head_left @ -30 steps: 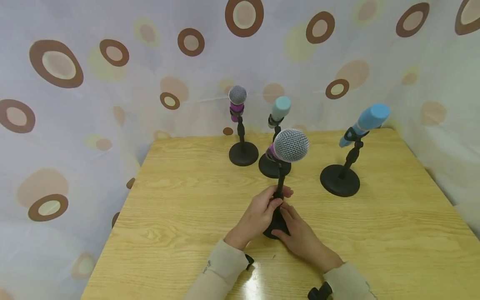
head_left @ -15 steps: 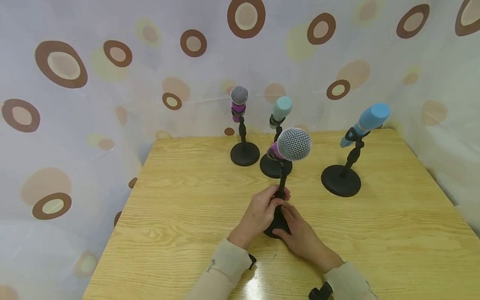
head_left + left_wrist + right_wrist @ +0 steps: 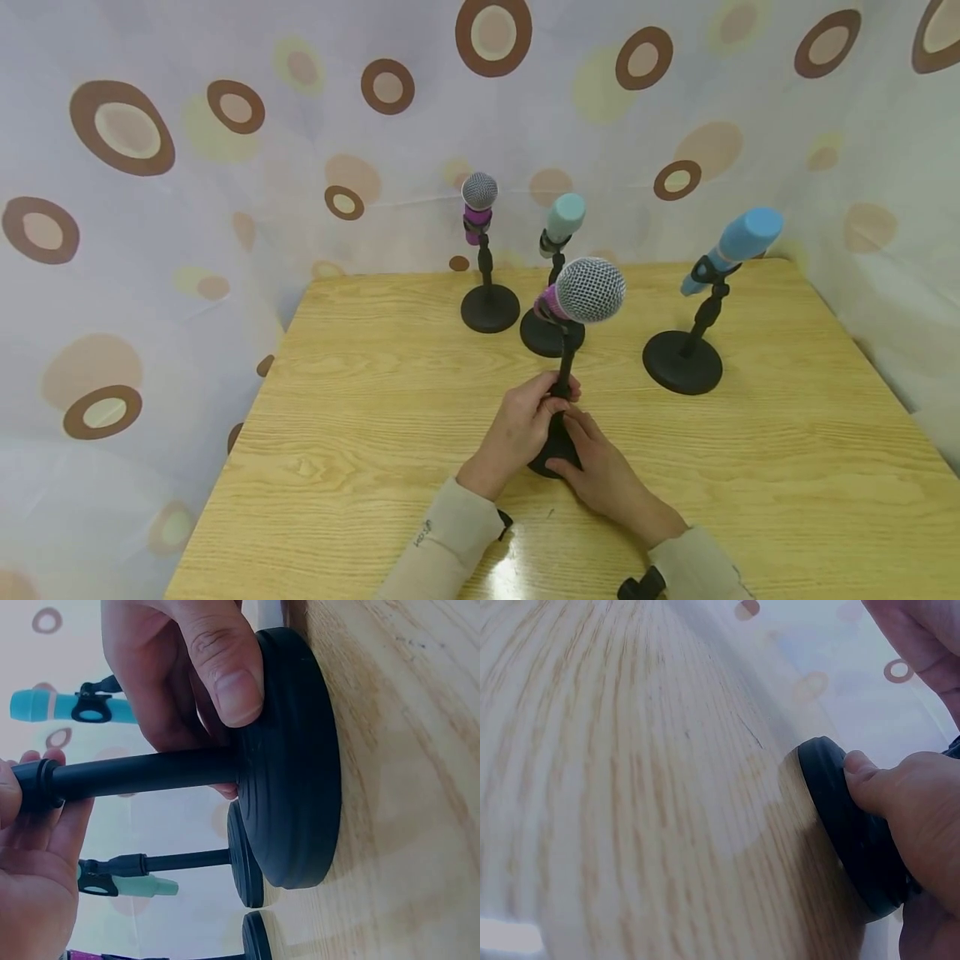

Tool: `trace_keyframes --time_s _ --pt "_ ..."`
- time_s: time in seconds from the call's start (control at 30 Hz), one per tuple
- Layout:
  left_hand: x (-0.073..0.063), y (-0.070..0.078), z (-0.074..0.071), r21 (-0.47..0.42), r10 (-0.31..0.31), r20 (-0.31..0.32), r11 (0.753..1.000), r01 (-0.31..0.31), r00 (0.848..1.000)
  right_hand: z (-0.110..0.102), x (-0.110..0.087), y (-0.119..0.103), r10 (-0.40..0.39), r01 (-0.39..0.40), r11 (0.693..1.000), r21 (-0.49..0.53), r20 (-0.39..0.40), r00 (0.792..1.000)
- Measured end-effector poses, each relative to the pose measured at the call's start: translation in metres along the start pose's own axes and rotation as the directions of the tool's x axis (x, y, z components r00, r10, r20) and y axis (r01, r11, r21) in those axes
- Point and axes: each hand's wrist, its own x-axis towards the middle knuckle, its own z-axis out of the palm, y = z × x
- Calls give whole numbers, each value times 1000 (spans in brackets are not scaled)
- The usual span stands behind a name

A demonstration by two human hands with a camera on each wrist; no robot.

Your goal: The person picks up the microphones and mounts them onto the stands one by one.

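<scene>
A black desktop microphone stand (image 3: 567,367) stands before me, bearing a pink-purple microphone (image 3: 591,289) with a silver mesh head. My left hand (image 3: 517,429) grips its pole at the collar, thumb in front and fingers behind, as the left wrist view also shows. Lower down, my right hand (image 3: 603,479) holds the round base (image 3: 292,772). Its thumb (image 3: 866,780) presses on the base's upper face, and its other fingers curl by the foot of the pole. The base sits close against the wooden table (image 3: 360,433). Parts of the base are hidden behind both hands.
Farther back stand three more microphones on black stands: a purple one (image 3: 477,208) with a silver mesh head, a pale mint one (image 3: 565,218) partly behind the held stand, and a blue one (image 3: 742,237) at right. A patterned curtain (image 3: 300,150) hangs behind the table.
The head view has shifted slightly, so everything sits a little farther right in it. Both hands keep their hold on the stand, which shows hardly any movement.
</scene>
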Motion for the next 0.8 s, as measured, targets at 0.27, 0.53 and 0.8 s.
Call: trace_keyframes --time_s 0.27,0.53,0.8 --pt "0 3 0 4 -12 -1 1000 12 1000 0 -2 1 -7 7 1000 -2 -10 1000" --pt "-2 4 2 45 22 -41 999 -20 999 0 -3 2 -16 16 1000 8 6 1000" --pt "-4 3 4 81 38 -65 996 -33 997 2 -3 2 -13 13 1000 5 -8 1000"
